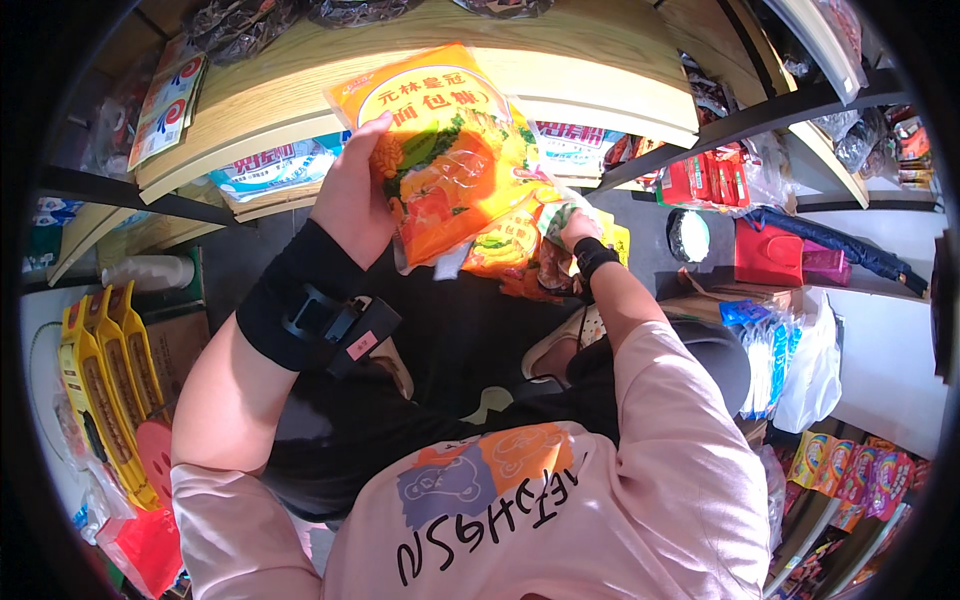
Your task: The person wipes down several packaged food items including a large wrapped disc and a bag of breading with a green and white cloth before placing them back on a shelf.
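The left hand (355, 195) has the big orange bag (450, 150) by its left side, pinching it, thumb across the front, the other fingers out of sight behind. It's up front, tilted, in full sun before the wooden shelf (585, 55)! Large red lettering runs over its yellow top, above pictures of orange fruit and green leaves. Down at the bag's lower right, the right hand (580, 230) is curled in beside smaller orange packets (505, 245), lettered in a matching style; exactly what its fingers grip, one cannot tell. Both wrists wear black bands, the left with a small box bearing a pink label. On the person's pale shirt (520, 510), black letters sit below two coloured pictures. Under the shelf, blue-and-white packages (275, 165) show bold lettering. Out left, yellow boxes (105, 370) stand in a row; out right, a red box (768, 252) sits beside a dark blue umbrella (845, 248), with bright printed pouches (850, 475) further down.
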Demonstrator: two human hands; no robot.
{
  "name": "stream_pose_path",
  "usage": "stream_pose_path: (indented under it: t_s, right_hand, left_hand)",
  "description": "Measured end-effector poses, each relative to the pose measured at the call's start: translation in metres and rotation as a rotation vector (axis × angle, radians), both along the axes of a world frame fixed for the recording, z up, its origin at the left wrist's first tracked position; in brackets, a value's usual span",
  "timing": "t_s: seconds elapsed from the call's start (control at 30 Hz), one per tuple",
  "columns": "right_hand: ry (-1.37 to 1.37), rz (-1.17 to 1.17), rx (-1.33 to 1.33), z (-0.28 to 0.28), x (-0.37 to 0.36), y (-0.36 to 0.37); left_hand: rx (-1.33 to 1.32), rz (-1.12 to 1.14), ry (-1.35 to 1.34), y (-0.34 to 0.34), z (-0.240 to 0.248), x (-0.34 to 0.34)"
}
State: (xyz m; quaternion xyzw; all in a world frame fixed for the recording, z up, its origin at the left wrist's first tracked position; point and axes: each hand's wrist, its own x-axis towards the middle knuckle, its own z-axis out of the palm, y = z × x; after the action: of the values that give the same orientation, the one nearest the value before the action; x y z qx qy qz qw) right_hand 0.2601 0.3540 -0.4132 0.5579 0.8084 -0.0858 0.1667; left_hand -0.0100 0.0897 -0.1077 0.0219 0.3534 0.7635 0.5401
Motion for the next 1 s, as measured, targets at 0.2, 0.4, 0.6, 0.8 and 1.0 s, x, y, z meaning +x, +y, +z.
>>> stream_pose_path:
  t_s: [0.2, 0.4, 0.6, 0.8, 1.0]
  right_hand:
    - [0.065, 0.117, -0.084, 0.019, -0.007, -0.011]
    - [0.276, 0.376, -0.628, 0.147, -0.044, 0.026]
    - [0.846, 0.221, -0.760, 0.339, -0.020, -0.009]
    - [1.207, 0.563, -0.074, 0.409, -0.026, -0.062]
    - [1.147, 1.092, 0.216, 0.415, -0.051, -0.126]
  left_hand:
    - [0.072, -0.075, -0.072, 0.001, 0.006, 0.000]
    - [0.056, -0.040, 0.055, 0.009, 0.005, 0.013]
    - [0.096, -0.022, 0.264, 0.013, 0.027, 0.024]
    - [0.103, -0.052, 0.492, 0.011, 0.040, 0.038]
    - [0.117, -0.190, 0.443, -0.002, 0.060, 0.067]
